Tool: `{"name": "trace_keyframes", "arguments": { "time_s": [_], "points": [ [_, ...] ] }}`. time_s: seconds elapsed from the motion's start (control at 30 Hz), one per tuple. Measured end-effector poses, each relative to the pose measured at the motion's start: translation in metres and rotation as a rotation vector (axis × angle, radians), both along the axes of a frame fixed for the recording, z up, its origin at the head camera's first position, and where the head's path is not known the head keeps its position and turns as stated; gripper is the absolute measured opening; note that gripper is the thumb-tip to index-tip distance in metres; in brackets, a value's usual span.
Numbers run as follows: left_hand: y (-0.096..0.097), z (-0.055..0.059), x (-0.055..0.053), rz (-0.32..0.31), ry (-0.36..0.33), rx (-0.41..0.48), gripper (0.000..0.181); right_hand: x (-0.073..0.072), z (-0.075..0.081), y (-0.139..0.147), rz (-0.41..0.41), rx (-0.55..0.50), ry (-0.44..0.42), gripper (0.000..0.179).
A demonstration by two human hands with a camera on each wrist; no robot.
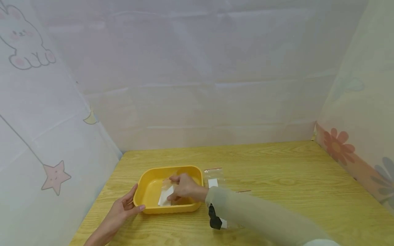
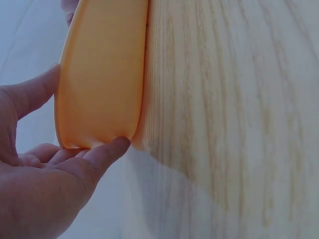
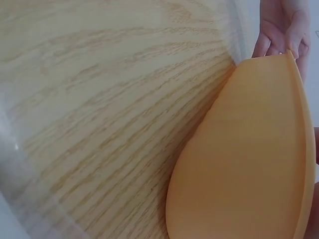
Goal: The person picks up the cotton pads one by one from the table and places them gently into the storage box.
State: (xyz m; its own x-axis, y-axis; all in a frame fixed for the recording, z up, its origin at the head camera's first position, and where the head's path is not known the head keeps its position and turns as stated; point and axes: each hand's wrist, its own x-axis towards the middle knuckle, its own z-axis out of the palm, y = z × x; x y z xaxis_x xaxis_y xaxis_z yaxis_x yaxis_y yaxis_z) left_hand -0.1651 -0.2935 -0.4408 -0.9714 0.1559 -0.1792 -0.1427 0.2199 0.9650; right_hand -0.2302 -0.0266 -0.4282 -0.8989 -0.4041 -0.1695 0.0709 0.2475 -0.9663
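A yellow plastic basin (image 1: 147, 171) stands on the wooden table. My left hand (image 1: 121, 208) grips its left end, thumb at the front corner and fingers along the outer side. The left wrist view shows these fingertips against the basin wall (image 2: 104, 74). Reaching over the right rim, my right hand (image 1: 186, 188) is inside the basin and holds a small clear zip bag (image 1: 166, 195) with a white piece in it, thumb and forefinger at its right side. In the right wrist view the basin wall (image 3: 239, 149) hides the right fingers.
Right of the basin lies another clear zip bag (image 1: 213, 182) with a red seal line and a white insert. More bag parts show around the right sleeve (image 1: 255, 208), which covers much of them. Printed cloth walls (image 1: 197, 102) stand behind and at both sides of the table (image 1: 277, 164).
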Motion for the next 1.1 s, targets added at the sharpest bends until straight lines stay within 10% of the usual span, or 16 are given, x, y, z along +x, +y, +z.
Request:
{"name": "trace_keyframes", "arguments": {
  "time_s": [0.67,1.1],
  "points": [
    [0.000,0.000,-0.001,0.011,-0.001,0.001,0.095,0.006,0.017,0.009,0.096,0.323,0.054,0.084],
    [0.000,-0.001,-0.001,0.017,-0.010,-0.010,0.094,0.009,0.022,0.009,0.125,0.315,0.023,0.082]
  ]
}}
